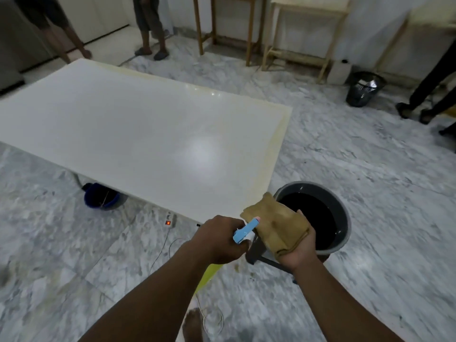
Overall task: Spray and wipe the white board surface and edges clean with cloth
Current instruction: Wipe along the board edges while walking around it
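The large white board (138, 134) lies flat and raised above the marble floor, with yellowish edges along its far and right sides. My left hand (217, 240) grips a spray bottle (245, 230) with a light blue head, its nozzle pointing up and to the right; the yellow-green body shows below my wrist. My right hand (299, 248) holds a folded tan cloth (274, 227) palm up, just off the board's near right corner. The nozzle tip nearly touches the cloth.
A grey bucket (345, 218) of dark water stands right of my right hand. A blue bucket (103, 196) sits under the board's near edge. A power strip (170, 218) and white cables lie on the floor. Wooden tables, a black wastebasket (365, 88) and people's legs stand farther off.
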A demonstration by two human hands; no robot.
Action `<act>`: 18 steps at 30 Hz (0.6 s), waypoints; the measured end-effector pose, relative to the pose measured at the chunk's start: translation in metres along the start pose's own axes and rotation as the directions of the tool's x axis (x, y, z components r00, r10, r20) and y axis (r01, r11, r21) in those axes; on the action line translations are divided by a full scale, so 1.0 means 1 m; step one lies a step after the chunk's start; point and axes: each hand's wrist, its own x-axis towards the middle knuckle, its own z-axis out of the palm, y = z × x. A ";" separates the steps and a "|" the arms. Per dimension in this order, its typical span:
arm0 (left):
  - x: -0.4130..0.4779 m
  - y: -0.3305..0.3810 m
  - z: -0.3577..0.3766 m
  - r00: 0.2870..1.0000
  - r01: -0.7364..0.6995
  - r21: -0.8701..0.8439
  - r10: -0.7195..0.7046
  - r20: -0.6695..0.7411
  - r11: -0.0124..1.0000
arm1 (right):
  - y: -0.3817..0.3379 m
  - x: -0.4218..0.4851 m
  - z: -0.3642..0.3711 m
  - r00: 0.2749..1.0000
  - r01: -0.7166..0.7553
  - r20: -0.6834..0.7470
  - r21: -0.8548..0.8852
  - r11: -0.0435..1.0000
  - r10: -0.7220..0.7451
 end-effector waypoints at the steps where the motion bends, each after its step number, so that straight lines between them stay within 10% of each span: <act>1: 0.006 -0.004 -0.011 1.000 -0.019 0.026 0.019 0.010 0.999 | 0.004 0.004 0.007 1.000 -0.010 0.016 0.000 1.000 0.010; 12: 0.073 -0.040 -0.113 0.974 -0.214 0.287 0.180 0.139 0.934 | 0.015 0.049 0.098 0.997 0.050 -0.063 0.004 0.999 -0.049; 18: 0.114 -0.036 -0.132 0.980 -0.181 0.150 0.164 0.117 0.972 | -0.031 0.069 0.134 0.982 0.040 -0.175 -0.178 0.983 -0.072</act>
